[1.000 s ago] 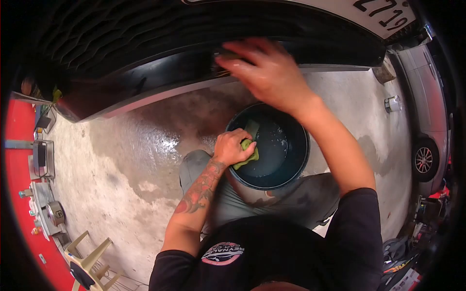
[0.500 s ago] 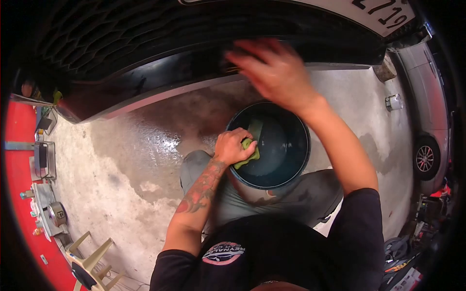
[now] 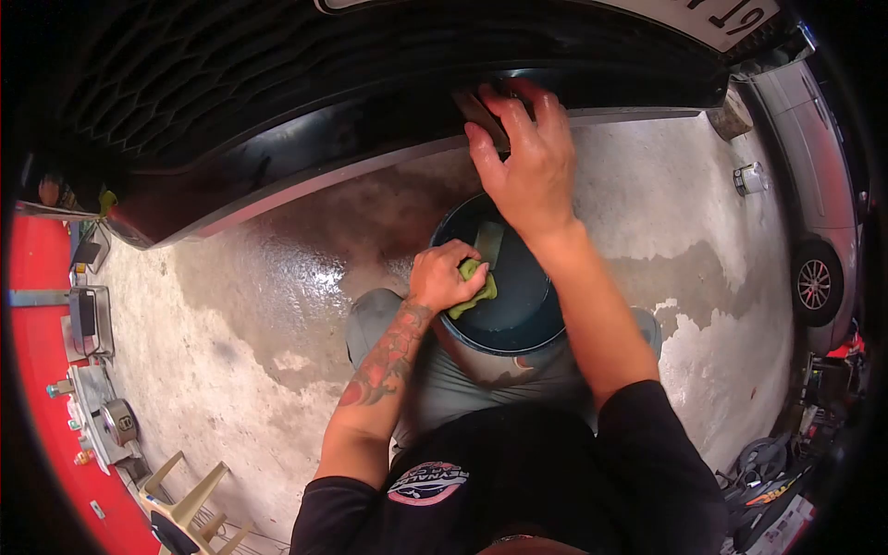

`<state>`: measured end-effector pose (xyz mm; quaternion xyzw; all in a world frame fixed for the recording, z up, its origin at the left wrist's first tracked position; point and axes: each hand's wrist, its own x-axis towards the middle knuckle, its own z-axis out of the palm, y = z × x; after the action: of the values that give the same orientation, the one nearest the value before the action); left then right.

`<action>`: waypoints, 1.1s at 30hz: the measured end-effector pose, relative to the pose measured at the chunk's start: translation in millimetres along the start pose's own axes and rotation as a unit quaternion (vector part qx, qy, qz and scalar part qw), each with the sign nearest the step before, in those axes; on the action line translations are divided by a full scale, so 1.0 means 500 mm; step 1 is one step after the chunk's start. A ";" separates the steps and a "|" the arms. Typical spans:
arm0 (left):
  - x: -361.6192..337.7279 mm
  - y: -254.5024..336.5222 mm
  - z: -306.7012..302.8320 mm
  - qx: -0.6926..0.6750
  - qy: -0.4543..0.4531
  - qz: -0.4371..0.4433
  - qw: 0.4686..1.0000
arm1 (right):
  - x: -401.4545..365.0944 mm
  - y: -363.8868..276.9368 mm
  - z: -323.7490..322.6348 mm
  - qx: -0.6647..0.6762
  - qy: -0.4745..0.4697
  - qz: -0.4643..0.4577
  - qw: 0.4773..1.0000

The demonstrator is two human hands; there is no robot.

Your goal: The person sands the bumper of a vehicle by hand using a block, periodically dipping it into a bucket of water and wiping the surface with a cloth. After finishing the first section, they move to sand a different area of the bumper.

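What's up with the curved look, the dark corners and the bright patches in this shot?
Head view: wide-lens distortion bows the bumper; black vignetting rings the corners; white glare sits on the wet floor, with a softer sheen on the bumper; the dark grille loses detail in shadow.

The bumper (image 3: 388, 129) is glossy black, and the grille (image 3: 176, 83) is black with a honeycomb pattern. Dark characters mark the white plate (image 3: 712, 20). The cloth (image 3: 474, 294) is yellow-green, the block (image 3: 483, 120) dark brown, the bucket (image 3: 504, 351) dark blue-green. The person's shirt (image 3: 546, 462) is black, its logo (image 3: 427, 483) white, black and pinkish red; the trousers (image 3: 499, 398) are grey-green. Red and dark figures pattern the tattoo (image 3: 384, 361). Darker grey-brown patches mottle the pale grey floor (image 3: 213, 342). The wall (image 3: 42, 370) is red, the stool (image 3: 190, 495) cream, the car (image 3: 803, 139) silver-grey, its wheel (image 3: 815, 284) silver-spoked.
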<state>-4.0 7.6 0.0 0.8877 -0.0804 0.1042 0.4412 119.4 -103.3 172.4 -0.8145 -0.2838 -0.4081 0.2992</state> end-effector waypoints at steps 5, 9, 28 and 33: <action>-0.010 -0.012 -0.001 0.051 -0.043 -0.021 0.998 | 0.001 -0.136 0.061 0.065 -0.019 0.009 0.998; -0.018 -0.029 0.007 0.067 -0.047 -0.006 0.997 | -0.002 -0.114 0.048 0.059 -0.026 0.058 0.996; -0.008 -0.021 0.008 0.080 -0.041 0.007 0.996 | 0.010 -0.125 0.055 0.064 -0.012 0.108 0.992; -0.011 -0.013 0.012 0.018 0.024 0.030 0.999 | 0.011 -0.118 0.039 0.075 -0.033 0.114 0.990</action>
<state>-7.2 6.8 -10.2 0.8899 -0.0941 0.1403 0.4238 89.8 -49.1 182.7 -0.8300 -0.2283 -0.3215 0.3945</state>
